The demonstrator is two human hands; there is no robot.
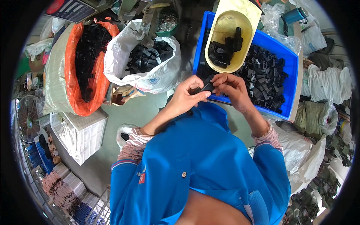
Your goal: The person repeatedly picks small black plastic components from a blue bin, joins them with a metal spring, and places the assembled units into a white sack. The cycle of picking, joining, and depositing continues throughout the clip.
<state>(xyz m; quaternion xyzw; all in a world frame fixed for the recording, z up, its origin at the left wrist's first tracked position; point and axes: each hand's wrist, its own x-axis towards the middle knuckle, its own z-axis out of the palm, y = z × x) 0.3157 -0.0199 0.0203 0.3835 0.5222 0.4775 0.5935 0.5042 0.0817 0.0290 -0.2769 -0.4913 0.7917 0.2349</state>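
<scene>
Head view — a small black part [206, 87] is pinched in the left hand [189, 92] by the blue bin's [294, 80] near edge; the right hand [234, 90] is curled at its end — grip cannot be told.

White marks on dark sign [71, 11], unreadable; small print on white sack [144, 80], illegible.
</scene>
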